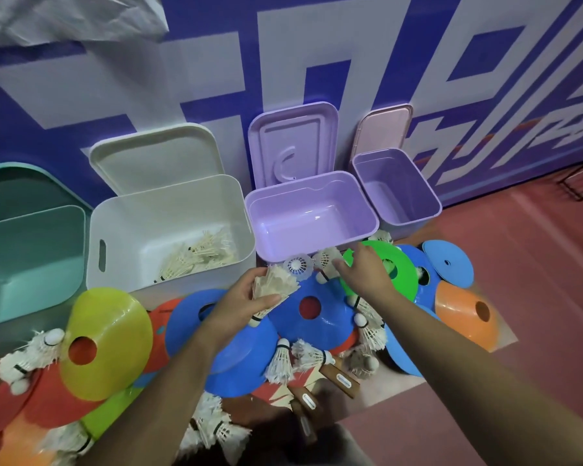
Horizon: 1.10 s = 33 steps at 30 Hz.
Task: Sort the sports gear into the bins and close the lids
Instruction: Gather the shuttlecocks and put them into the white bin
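While full of shuttlecocks point(276, 286), left hand point(239, 306) near rim of white bin point(138, 227)

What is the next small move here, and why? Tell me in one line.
Probably close the right hand on the loose shuttlecock under its open fingers, beside the green cone. The left hand holds a bunch of shuttlecocks, and the white bin behind it has more inside, so this one likely joins them.

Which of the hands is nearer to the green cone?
Right. The right hand reaches across the left edge of the green cone with its fingers spread. The left hand is well off to the cone's left, gripping a bunch of shuttlecocks.
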Motion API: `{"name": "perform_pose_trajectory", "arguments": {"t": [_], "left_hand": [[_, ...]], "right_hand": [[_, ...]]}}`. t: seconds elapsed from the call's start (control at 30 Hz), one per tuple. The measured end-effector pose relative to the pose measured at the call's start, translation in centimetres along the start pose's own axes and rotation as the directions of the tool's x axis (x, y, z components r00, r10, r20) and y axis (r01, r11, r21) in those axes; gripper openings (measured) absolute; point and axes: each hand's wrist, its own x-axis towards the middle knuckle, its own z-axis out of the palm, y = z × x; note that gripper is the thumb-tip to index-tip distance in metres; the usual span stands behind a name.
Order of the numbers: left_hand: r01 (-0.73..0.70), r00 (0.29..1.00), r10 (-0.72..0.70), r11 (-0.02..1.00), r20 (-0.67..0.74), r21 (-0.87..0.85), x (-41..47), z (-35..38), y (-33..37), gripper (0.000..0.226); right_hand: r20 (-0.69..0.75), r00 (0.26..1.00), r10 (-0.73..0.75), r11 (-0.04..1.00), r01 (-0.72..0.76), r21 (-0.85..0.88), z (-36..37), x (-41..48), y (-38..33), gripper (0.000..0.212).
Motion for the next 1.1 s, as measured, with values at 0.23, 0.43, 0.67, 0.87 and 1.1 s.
{"name": "perform_pose_trajectory", "arguments": {"t": [0.23, 0.43, 0.67, 0.87, 1.1], "left_hand": [[0.030, 0.998, -0.026, 0.997, -0.055, 0.077, 0.7, -0.6, -0.4, 0.047], [0.006, 0.995, 0.010, 0.985, -0.096, 0.170, 1.2, -0.2, 0.2, 0.040], [-0.067, 0.997, 0.073, 0.982, -0.028, 0.175, 2.2, 1.4, 1.3, 0.048], [-0.090, 0.995, 0.079, 0.966, 0.055, 0.243, 2.1, 2.5, 1.3, 0.064], [-0.056, 0.997, 0.037, 0.961, 0.074, 0.270, 2.6, 4.6, 0.9, 0.061]], "right_hand": [[0.105, 0.994, -0.029, 0.983, 0.048, -0.177, 1.7, 2.3, -0.4, 0.028], [-0.006, 0.982, -0.191, 0.980, 0.191, 0.053, -2.9, 0.7, -1.9, 0.039], [0.126, 0.920, -0.371, 0.907, 0.330, 0.261, -3.9, -2.5, -4.9, 0.029], [0.138, 0.853, -0.503, 0.864, 0.498, 0.070, -2.4, -4.0, -4.3, 0.020], [0.215, 0.892, -0.398, 0.904, 0.343, 0.253, -3.3, -5.9, -2.4, 0.019]]}}
